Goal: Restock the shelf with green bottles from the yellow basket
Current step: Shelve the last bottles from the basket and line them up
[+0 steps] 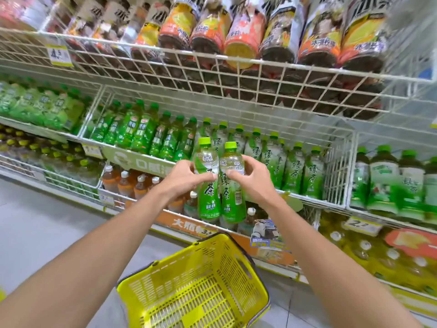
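Note:
Two green tea bottles with lime caps stand upright side by side in the air before the middle wire shelf. My left hand grips the left bottle around its upper body. My right hand grips the right bottle the same way. Behind them stands a row of matching green tea bottles on that shelf. The yellow basket sits on the floor below my arms, and I see nothing inside it.
Darker green bottles fill the shelf's left half. A wire shelf of large dark tea bottles hangs overhead. Bigger green bottles stand at right, orange-tea bottles on the lower shelf. Grey floor lies at left.

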Available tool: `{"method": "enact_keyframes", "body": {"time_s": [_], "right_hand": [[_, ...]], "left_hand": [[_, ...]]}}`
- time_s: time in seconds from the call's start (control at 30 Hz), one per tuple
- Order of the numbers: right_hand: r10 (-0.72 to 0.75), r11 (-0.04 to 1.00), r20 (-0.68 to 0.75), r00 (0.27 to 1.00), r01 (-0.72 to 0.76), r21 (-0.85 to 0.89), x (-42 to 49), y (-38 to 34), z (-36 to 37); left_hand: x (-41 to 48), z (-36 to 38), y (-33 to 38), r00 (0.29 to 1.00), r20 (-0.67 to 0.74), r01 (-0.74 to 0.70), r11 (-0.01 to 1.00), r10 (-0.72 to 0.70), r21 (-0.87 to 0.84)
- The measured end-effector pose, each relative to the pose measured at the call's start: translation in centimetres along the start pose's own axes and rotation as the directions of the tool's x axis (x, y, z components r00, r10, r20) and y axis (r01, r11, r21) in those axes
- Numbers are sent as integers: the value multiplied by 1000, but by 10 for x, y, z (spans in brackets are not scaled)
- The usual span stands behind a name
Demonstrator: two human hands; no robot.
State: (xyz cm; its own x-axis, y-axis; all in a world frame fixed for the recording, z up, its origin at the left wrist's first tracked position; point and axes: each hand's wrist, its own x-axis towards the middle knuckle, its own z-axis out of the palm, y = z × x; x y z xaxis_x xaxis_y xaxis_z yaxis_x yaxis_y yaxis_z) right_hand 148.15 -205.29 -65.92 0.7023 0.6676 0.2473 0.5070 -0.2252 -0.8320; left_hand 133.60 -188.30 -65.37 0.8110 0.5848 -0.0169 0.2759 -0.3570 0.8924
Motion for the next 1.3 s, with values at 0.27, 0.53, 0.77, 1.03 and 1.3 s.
{"method": "enact_keyframes", "body": {"time_s": [0.27, 0.53, 0.77, 1.03, 1.3], "right_hand": [[104, 994, -177, 979, -105, 6, 5, 22, -115], [237, 972, -302, 924, -224, 75, 42, 67, -183], [286, 957, -273, 919, -258, 135, 71, 121, -194], [284, 956, -299, 911, -292, 20, 91, 151, -196], [174, 971, -303, 937, -215, -107, 99, 152, -207]], "left_hand": [[56, 81, 97, 979, 173, -116, 993, 111, 20], [123, 160, 152, 975, 196, -122, 990, 105, 74], [151, 203, 151, 966, 252, -81, 995, 65, 56], [180, 226, 157, 965, 229, -170, 970, 127, 176], [199, 230, 167, 959, 211, -261, 885, 191, 386]]}}
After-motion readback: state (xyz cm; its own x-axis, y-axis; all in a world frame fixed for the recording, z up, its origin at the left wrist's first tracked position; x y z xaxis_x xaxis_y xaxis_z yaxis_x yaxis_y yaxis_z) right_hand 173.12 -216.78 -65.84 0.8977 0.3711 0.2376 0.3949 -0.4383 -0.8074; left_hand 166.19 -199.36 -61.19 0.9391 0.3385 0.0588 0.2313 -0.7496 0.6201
